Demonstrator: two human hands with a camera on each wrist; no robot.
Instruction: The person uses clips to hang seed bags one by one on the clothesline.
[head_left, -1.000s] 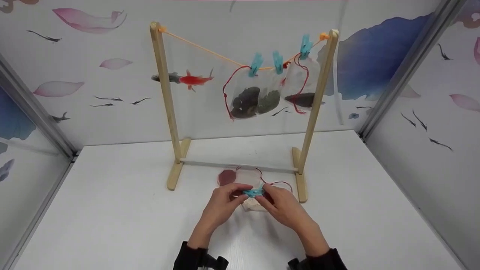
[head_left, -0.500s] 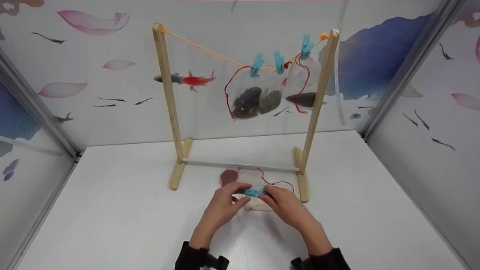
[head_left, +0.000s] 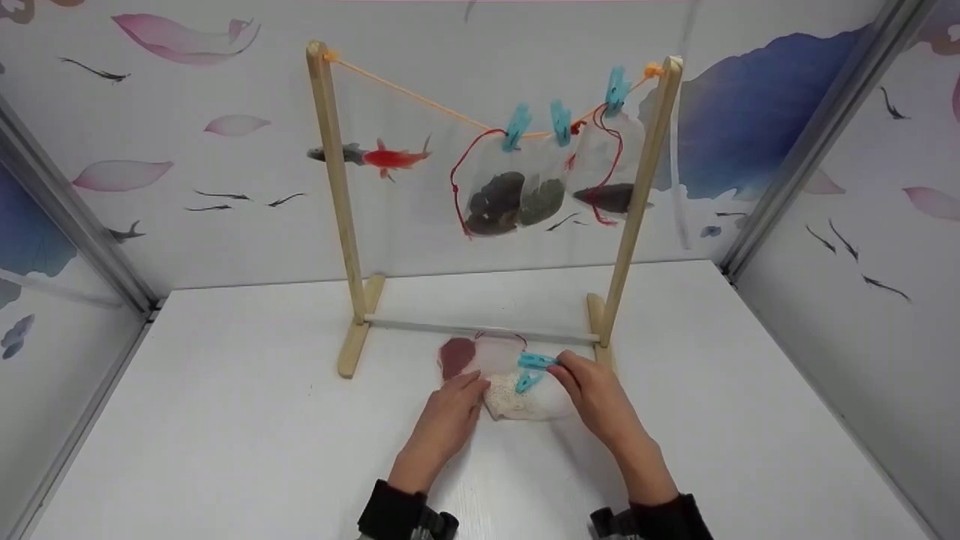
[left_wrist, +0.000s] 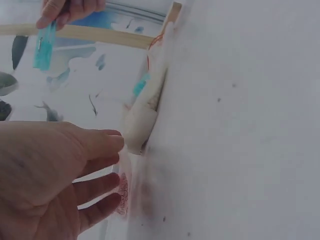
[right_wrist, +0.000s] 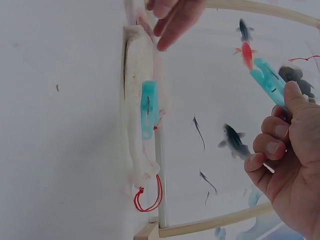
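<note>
In the head view my right hand (head_left: 600, 394) pinches a light blue clothespin (head_left: 535, 361) by one end, raised over the pouches. A second blue clothespin (head_left: 527, 382) lies on a sheer drawstring pouch (head_left: 508, 399) of pale grains; the right wrist view shows this clothespin (right_wrist: 149, 109) lying along the pouch's top. My left hand (head_left: 450, 412) holds nothing. Its fingers are loosely bent at the pale pouch's left edge, near another sheer pouch with reddish-brown contents (head_left: 456, 356). Seen from the left wrist, the left hand's fingers (left_wrist: 100, 192) are spread apart.
Behind the pouches stands a wooden frame (head_left: 341, 225) with a low crossbar (head_left: 480, 330). An orange cord (head_left: 405, 94) sags between its posts. Blue clothespins (head_left: 516, 127) hold sheer pouches with dark contents (head_left: 495, 202) on it. Printed walls (head_left: 247, 240) surround the white table (head_left: 247, 420).
Both hands were at the blue clothespin together. Now the left has let go and dropped to the pouch's left edge, while the right has carried a clothespin up and right.
</note>
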